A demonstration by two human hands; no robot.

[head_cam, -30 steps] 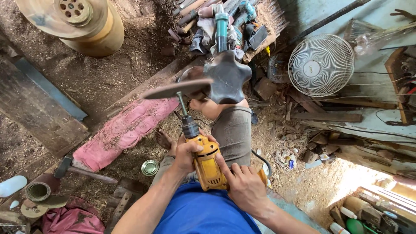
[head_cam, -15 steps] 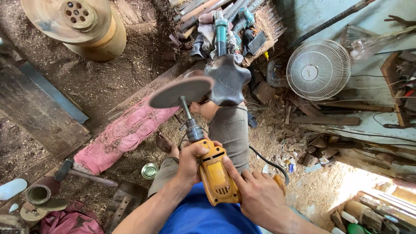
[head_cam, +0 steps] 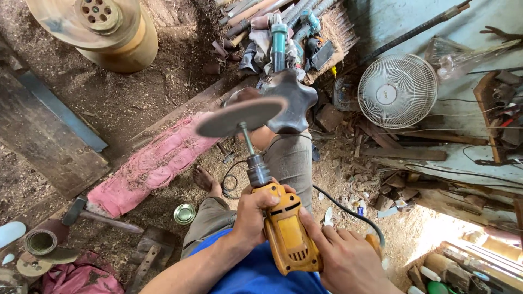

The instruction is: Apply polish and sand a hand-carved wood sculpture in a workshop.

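Floor: packed earth, strewn with sawdust and wood chips.
- Pink cloth bundle, lying diagonally at centre-left.
- Dark plank along the left edge.
- Hammer just below the pink bundle.
- Small round tin beside the person's knee.
- Large wooden pulley wheel, upper left.
- Pile of tools and rags at top centre.
- White fan, lying face-up at right.
- Wood offcuts scattered below the fan.
- Black cable trailing over the sawdust.

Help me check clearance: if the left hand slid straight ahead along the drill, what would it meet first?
The left hand would likely meet the chuck first, then the shaft to the disc; depth is unclear.
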